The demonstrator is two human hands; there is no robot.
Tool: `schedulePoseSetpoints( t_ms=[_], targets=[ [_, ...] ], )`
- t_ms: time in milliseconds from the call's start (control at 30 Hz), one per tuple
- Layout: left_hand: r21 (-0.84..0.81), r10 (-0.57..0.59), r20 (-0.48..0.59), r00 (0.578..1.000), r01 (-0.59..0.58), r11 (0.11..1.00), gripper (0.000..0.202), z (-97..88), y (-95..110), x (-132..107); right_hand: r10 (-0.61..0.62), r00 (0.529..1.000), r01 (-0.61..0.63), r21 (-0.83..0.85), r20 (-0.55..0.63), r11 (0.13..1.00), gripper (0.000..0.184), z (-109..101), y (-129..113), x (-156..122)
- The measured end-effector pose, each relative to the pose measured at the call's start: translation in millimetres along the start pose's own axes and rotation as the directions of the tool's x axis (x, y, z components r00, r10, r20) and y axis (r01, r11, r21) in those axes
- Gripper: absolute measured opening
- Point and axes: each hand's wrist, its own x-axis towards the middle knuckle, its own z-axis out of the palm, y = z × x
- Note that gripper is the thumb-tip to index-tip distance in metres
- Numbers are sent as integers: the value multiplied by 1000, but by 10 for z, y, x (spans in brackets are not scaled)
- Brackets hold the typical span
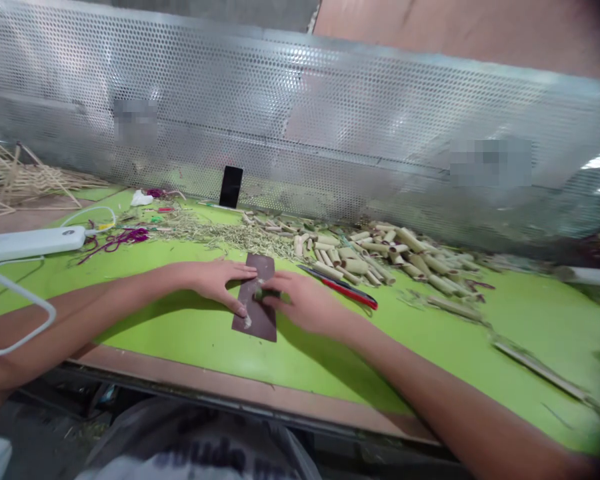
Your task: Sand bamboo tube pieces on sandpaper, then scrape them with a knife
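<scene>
A brown strip of sandpaper [264, 327] lies on the green table top [190, 363], with pale dust on it. My left hand [219, 280] rests on its left side, thumb and fingers spread, pressing it down. Over the right side of the strip is my right hand [303, 301], fingers pinched on a short green stalk piece [258, 292] that touches the sandpaper. The fingers cover most of this piece. Just beyond my right hand lies a red and black cutter knife [347, 289].
Cut stalk pieces [355, 257] are heaped behind the knife, beside shavings [220, 233]. A phone [231, 187] leans on the perforated metal screen [300, 133]. At left are a white power bank [33, 245] with a cable, purple string [125, 237] and stick frames [20, 173].
</scene>
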Motion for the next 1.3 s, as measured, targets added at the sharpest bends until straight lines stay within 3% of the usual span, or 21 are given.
schedulePoseSetpoints(
  t_ms=[100,233,400,533,667,800,900,1000,1167,1300],
  targets=[
    [5,10,-5,1000,-10,1000,107,1,5,-1,-121,990,117,54,73,992,26,3,5,-2],
    [2,-10,-14,1000,10,1000,109,4,7,1,53,997,-58,-90,-55,994,28,3,35,7],
    [-7,2,-8,1000,-2,1000,109,3,9,-5,-105,990,106,-4,96,994,27,-36,-7,-24],
    [-7,-13,-12,1000,13,1000,110,10,6,-2,47,999,-49,-86,-23,995,28,-51,0,-29],
    [1,-8,-1,1000,8,1000,109,15,14,5,-139,985,132,68,105,989,24,-57,-19,-43],
    [14,-3,-4,1000,3,1000,109,-2,23,-9,-36,999,35,-66,-10,997,26,-29,39,-22],
    [24,4,12,1000,-4,1000,108,-16,32,-27,18,999,-20,-77,-27,997,28,12,110,-8],
    [19,-7,15,1000,7,1000,109,12,64,-31,-5,1000,4,-60,-25,998,28,52,146,-7],
    [33,-36,-31,999,37,999,131,137,186,-13,-51,998,49,-30,-48,998,28,66,147,-7],
    [58,-50,-32,998,52,997,119,154,220,-15,-32,999,30,-44,-41,999,26,36,145,-8]
  ],
)
